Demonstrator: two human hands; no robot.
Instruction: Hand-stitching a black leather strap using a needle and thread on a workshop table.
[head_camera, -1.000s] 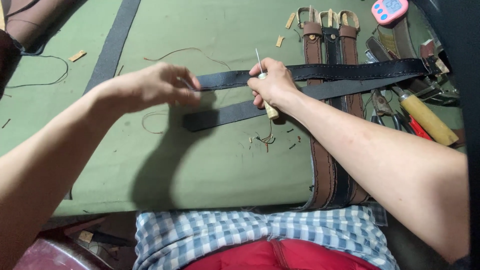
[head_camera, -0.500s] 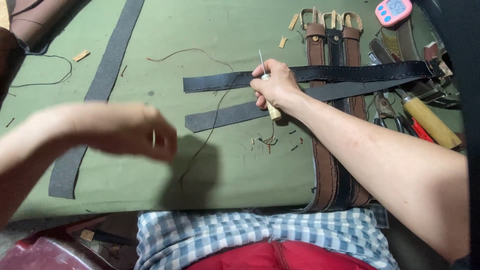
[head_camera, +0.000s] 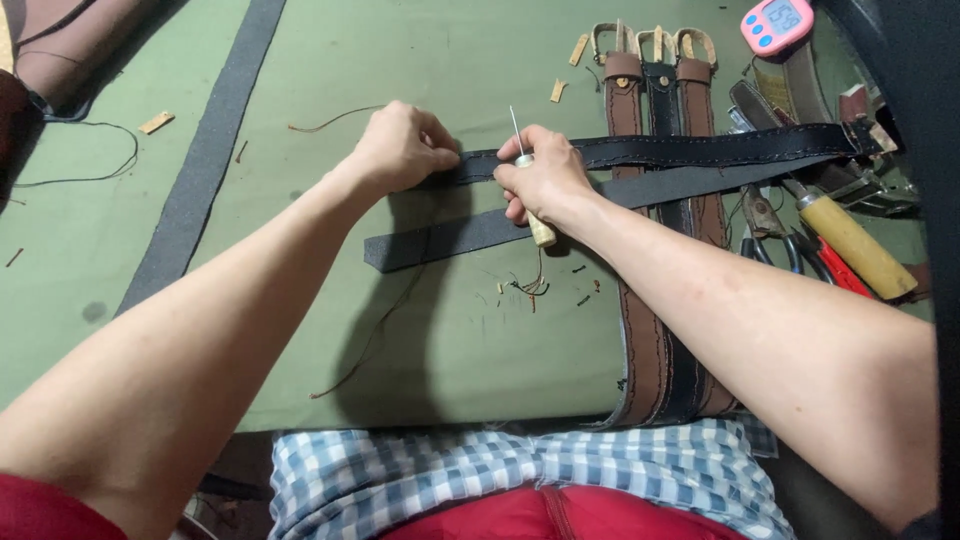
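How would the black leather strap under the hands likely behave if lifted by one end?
The black strap would probably droop rather than stay straight: it is long, thin and lies flat over the brown belts. It looks light for its length. The left hand and right hand both pin it, suggesting it shifts easily on the green mat.

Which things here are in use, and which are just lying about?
In use: left hand and right hand on the black strap; awl in the right hand; thread.
Lying about: brown belts, pliers, timer, grey strip, scraps.
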